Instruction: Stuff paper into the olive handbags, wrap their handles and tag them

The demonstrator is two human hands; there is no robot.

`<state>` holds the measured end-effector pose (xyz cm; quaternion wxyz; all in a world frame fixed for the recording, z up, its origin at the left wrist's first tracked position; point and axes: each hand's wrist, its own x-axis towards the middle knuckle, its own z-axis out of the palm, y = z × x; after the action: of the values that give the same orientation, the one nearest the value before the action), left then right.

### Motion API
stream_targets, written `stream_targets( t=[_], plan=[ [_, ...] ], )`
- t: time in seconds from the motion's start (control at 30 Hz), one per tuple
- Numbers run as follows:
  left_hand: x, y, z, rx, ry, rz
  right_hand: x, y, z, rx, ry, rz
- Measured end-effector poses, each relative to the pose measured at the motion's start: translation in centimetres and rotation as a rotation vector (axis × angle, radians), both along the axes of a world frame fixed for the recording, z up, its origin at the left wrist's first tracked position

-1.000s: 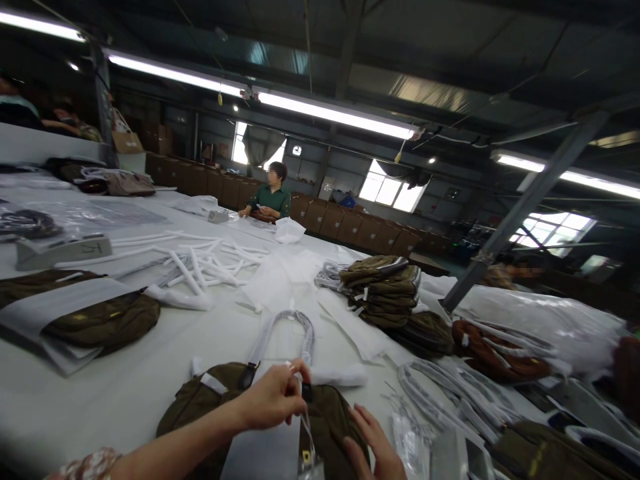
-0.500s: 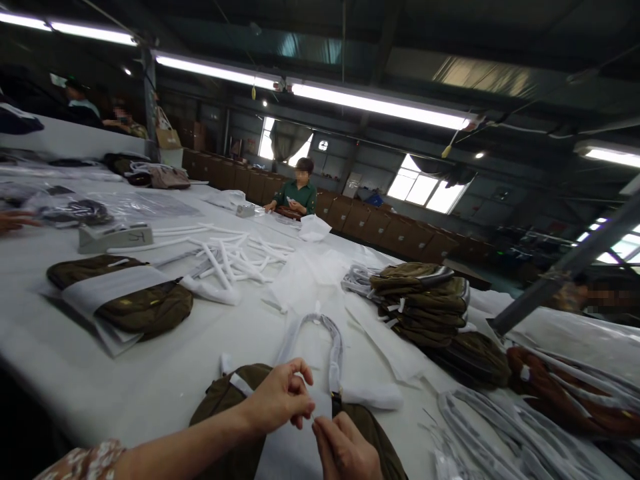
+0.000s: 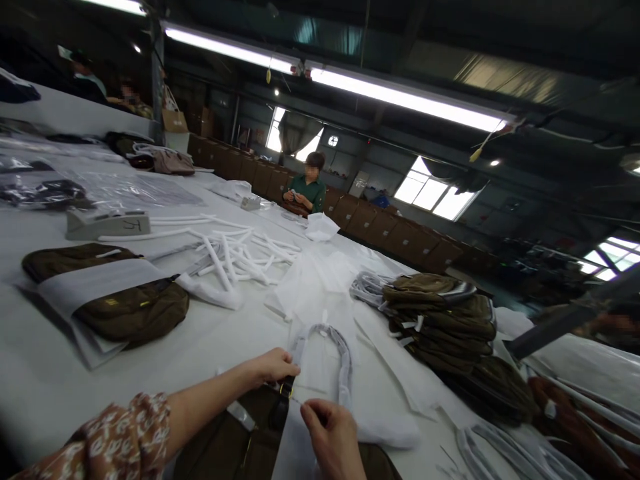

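Note:
An olive-brown bag (image 3: 227,433) lies in front of me, its wrapped handle (image 3: 345,360) standing up in a loop. A white paper sheet (image 3: 295,443) runs over the bag's middle. My left hand (image 3: 273,367) is closed on the left base of the handle, just above a dark strap tab with a gold-coloured buckle (image 3: 285,390). Close by on the right, my right hand (image 3: 333,433) is over the white sheet, thumb and fingertips pinched together. Something thin and pale seems to run from that pinch toward the buckle, too small to name.
At left lies a paper-banded olive bag (image 3: 135,307), beside a grey tape dispenser (image 3: 107,225). White padding tubes (image 3: 230,257) are heaped mid-table. Stacked olive bags (image 3: 443,313) and brown bags (image 3: 565,420) stand right. A co-worker (image 3: 307,187) sits across the table.
My hands have moved apart. The left went from above the bag's middle to the handle's left base; the right stays pinched, slightly higher. The view has shifted somewhat.

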<state>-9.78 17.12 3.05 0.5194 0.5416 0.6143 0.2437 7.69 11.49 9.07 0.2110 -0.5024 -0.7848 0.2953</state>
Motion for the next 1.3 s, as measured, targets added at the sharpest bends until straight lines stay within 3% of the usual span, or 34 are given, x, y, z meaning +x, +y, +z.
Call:
stream_targets(
  t=[0.27,0.47,0.53,0.67,0.77,0.9,1.1,1.2,1.3],
  plan=[
    [-0.9,0.9,-0.9,-0.023,-0.285,-0.037,-2.1,1.5,-2.1,0.043,-0.118,-0.005],
    [-3.4,0.4,-1.9,-0.048,-0.522,-0.31,-3.1,2.3,-4.0,0.045,-0.225,-0.028],
    [-4.0,0.5,-2.5,-0.071,-0.526,-0.338,-3.2,2.4,-4.4,0.035,-0.241,-0.029],
    [-4.4,0.5,-3.3,-0.049,-0.502,-0.303,-3.4,2.5,-4.6,0.021,-0.223,-0.039],
    [-4.7,0.0,-3.0,0.031,-0.494,-0.224,-3.2,2.5,-4.6,-0.008,-0.171,-0.065],
    [-5.8,-1.0,-0.9,0.199,-0.52,-0.107,-3.0,2.6,-4.2,0.028,0.008,-0.041],
    [-5.7,-2.1,2.3,0.267,-0.611,-0.123,-4.4,3.2,-3.3,0.037,0.161,0.106],
    [-5.1,-2.3,2.1,0.253,-0.636,-0.059,-4.6,3.4,-3.5,0.011,0.178,0.057],
    [-4.4,-2.4,0.8,0.202,-0.638,0.054,-4.3,3.4,-4.0,-0.071,0.217,0.001]
  ],
)
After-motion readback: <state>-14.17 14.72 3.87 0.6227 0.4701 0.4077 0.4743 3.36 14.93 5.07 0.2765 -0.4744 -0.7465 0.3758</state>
